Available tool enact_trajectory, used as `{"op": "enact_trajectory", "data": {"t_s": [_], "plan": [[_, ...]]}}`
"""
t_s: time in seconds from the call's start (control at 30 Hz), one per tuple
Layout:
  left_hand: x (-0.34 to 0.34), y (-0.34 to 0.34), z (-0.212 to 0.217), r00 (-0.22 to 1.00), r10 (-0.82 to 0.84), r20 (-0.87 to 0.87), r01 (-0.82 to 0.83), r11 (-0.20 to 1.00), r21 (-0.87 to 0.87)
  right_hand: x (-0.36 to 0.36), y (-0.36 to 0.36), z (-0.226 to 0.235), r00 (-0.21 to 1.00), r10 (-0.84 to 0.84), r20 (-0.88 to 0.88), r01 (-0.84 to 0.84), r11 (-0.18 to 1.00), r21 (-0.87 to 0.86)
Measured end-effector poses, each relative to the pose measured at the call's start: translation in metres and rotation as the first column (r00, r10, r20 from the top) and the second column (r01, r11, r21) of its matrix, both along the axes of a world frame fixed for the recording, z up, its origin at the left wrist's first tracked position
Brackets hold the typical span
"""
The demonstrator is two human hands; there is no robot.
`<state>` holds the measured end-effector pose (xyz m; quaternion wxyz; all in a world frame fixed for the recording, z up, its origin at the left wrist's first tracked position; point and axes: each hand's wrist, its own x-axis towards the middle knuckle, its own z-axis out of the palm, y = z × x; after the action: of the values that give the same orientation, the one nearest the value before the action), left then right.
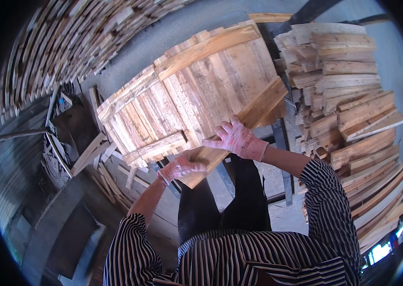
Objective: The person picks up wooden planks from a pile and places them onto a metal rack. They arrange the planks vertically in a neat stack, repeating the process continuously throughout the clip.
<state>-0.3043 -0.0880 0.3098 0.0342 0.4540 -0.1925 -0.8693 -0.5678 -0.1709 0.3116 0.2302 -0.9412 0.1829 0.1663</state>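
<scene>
The left hand (178, 168) grips the loose board (262, 102) by its lower end and the right hand (240, 139) farther up, presumably balancing its length. It slants over the near edge of the plank panel (206, 90); whether they touch, I can't tell. Some fingertips are hidden. The panel mostly covers a dark frame (286, 178), likely its support.

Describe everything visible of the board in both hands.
The board is a long, flat, straight-edged piece, apparently wood, yellow-brown with darker patches. It slants from its near end at lower left to its far end at upper right, overlapping the plank panel's near right part in view. The gloved left hand holds it by the near end, the gloved right hand around mid-length. Whether it touches the panel is unclear.
</scene>
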Motion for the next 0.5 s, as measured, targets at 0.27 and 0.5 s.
{"op": "enact_trajectory", "data": {"t_s": [0.27,0.5], "plan": [[0.192,0.083,-0.141,0.629,0.346,0.697,0.011,0.892,-0.453,0.06,0.047,-0.152,0.952,-0.295,-0.074,0.292,0.955,-0.052],[0.24,0.123,-0.176,0.109,-0.231,0.967,0.811,0.583,0.048,0.069,0.057,-0.196,0.89,-0.403,-0.213,0.391,0.915,-0.098]]}}
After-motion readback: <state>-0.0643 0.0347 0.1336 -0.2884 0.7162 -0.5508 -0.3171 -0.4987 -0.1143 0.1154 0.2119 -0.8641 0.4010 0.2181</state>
